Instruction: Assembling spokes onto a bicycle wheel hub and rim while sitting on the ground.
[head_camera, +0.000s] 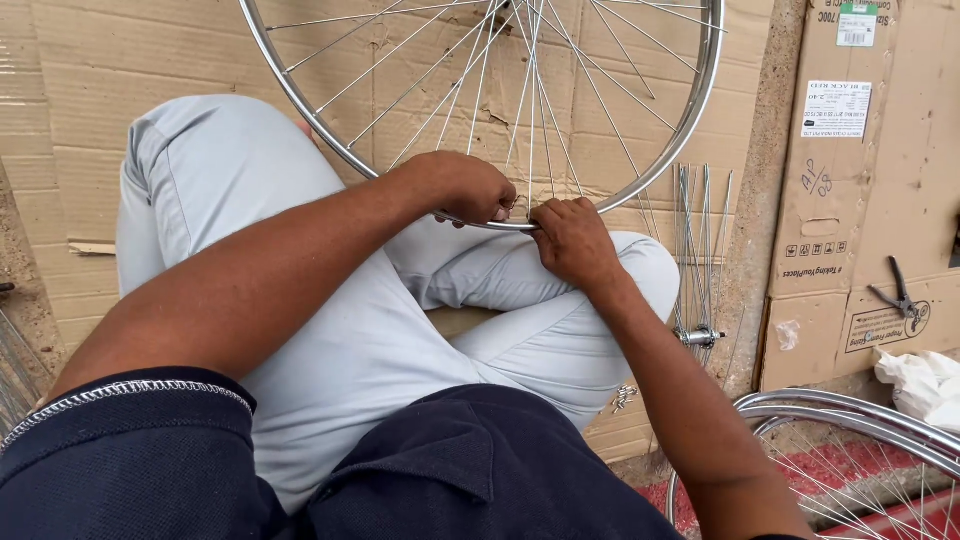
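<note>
You have one spoked wheel rim (655, 150) under your two hands, two more rims (850, 410) stacked at the lower right, one hub with loose spokes (700, 335), and one pair of pliers (900, 295).

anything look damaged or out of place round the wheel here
Only the cardboard behind the wheel: it is torn and creased. The wheel's rim looks round where visible, both hands at its lower edge.

pliers (900, 296) on cardboard | white cloth (925, 385) | spare rims (850, 412) | hub with spokes (700, 335)
</note>
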